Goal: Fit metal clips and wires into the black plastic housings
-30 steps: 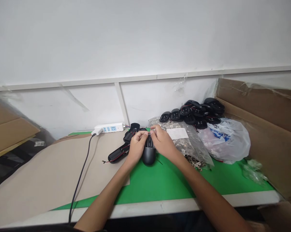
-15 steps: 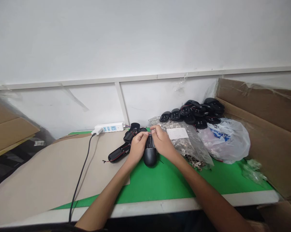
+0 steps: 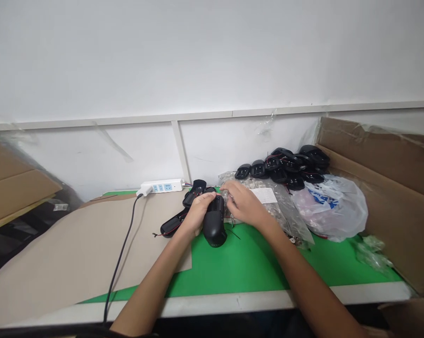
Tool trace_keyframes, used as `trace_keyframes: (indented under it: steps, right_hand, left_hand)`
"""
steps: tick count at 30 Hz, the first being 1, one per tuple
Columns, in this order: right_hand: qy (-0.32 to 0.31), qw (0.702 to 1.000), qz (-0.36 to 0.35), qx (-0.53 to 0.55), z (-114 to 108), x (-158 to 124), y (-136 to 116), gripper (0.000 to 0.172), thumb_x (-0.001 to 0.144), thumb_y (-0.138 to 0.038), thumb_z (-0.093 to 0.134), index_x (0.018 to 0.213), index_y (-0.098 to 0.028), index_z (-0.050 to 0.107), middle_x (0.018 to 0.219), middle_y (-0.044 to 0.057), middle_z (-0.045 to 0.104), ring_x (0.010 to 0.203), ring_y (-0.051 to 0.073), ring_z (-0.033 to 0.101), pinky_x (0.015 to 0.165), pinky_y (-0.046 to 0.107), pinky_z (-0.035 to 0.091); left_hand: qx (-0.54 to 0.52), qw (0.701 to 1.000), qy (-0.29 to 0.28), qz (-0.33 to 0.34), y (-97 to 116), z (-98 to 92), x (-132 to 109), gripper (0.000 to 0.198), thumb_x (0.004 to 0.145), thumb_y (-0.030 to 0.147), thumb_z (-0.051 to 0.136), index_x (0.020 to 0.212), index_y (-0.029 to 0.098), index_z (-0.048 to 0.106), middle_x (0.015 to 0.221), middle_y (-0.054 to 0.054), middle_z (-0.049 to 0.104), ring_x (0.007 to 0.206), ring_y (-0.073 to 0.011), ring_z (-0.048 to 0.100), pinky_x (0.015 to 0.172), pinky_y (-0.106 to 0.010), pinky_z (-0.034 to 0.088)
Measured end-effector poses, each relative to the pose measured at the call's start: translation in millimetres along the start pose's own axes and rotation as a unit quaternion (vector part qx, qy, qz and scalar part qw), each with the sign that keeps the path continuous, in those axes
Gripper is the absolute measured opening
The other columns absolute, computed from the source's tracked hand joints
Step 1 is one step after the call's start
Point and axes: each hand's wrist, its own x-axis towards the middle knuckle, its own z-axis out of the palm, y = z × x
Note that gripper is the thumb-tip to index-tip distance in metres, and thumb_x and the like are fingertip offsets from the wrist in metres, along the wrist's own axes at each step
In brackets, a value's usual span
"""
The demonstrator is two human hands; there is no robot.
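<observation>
Left hand (image 3: 198, 213) grips black housing (image 3: 215, 225) beside kraft-paper edge (image 3: 188, 249).

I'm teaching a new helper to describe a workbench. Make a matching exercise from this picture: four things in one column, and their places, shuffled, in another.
Things:
1. power strip
2. black casing
3. white plastic bag
4. black cable

Places:
A. held in the left hand
B. lying across the tan sheet
C. against the wall
D. beside the cardboard box

Pairs: 1-C, 2-A, 3-D, 4-B
</observation>
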Motion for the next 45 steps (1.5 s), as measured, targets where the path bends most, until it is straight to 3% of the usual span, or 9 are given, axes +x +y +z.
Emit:
trace_keyframes:
  steps: [4,11,16,25,35,41,45]
  right_hand:
    - [-0.026,0.997,-0.045,-0.061,2,-2,4,0.031,0.092,-0.015,0.055,0.123,-0.019,0.056,0.124,0.016,0.064,0.118,0.031,0.059,0.103,0.049,0.05]
    - [-0.047,0.993,-0.083,-0.066,21,-7,6,0.04,0.086,-0.006,0.05,0.124,-0.017,0.054,0.12,0.015,0.067,0.113,0.031,0.062,0.097,0.048,0.053]
    - [-0.068,0.992,-0.084,-0.071,21,-8,6,0.041,0.083,-0.006,0.05,0.122,-0.017,0.054,0.117,0.015,0.067,0.11,0.03,0.064,0.094,0.047,0.054]
    - [-0.059,0.982,-0.135,-0.121,19,-7,4,0.037,0.08,-0.005,0.05,0.114,-0.018,0.056,0.109,0.012,0.07,0.101,0.028,0.064,0.085,0.042,0.05]
    - [-0.063,0.982,-0.131,-0.124,17,-7,2,0.028,0.082,-0.005,0.05,0.104,-0.02,0.055,0.105,0.011,0.07,0.095,0.027,0.063,0.083,0.04,0.047]
    - [-0.061,0.981,-0.134,-0.125,18,-9,4,0.028,0.08,-0.004,0.049,0.102,-0.021,0.053,0.103,0.01,0.07,0.092,0.026,0.063,0.08,0.038,0.045]
    - [-0.057,0.986,-0.112,-0.11,20,-10,5,0.028,0.083,-0.005,0.05,0.106,-0.02,0.054,0.105,0.009,0.071,0.095,0.027,0.064,0.082,0.038,0.045]
  left_hand:
    - [-0.017,0.999,-0.02,-0.037,6,-5.5,-2,0.045,0.066,0.052,0.087,0.09,0.016,0.074,0.08,-0.004,0.071,0.065,-0.0156,0.062,0.059,-0.028,0.055]
    - [0.02,0.997,-0.044,-0.054,11,-8.5,-5,0.038,0.066,0.043,0.085,0.088,0.015,0.071,0.085,-0.004,0.07,0.071,-0.0176,0.064,0.061,-0.03,0.059]
    - [0.035,0.997,-0.055,-0.048,11,-11.7,-4,0.038,0.067,0.044,0.084,0.088,0.014,0.072,0.091,-0.005,0.071,0.073,-0.0161,0.063,0.065,-0.028,0.057]
    - [0.038,0.994,-0.092,-0.046,3,-19.1,2,0.034,0.067,0.041,0.083,0.08,0.014,0.067,0.083,-0.002,0.067,0.067,-0.0116,0.057,0.063,-0.024,0.051]
    - [0.02,0.994,-0.096,-0.046,0,-19.5,4,0.028,0.073,0.037,0.083,0.074,0.015,0.067,0.069,-0.002,0.064,0.063,-0.0123,0.057,0.061,-0.024,0.047]
    - [0.006,0.993,-0.109,-0.053,4,-16.5,1,0.025,0.069,0.033,0.083,0.078,0.014,0.068,0.071,-0.001,0.064,0.059,-0.0099,0.054,0.058,-0.022,0.047]
    - [-0.019,0.994,-0.077,-0.076,4,-12.8,1,0.02,0.068,0.027,0.08,0.073,0.015,0.065,0.07,0.0,0.065,0.058,-0.0106,0.058,0.058,-0.022,0.051]
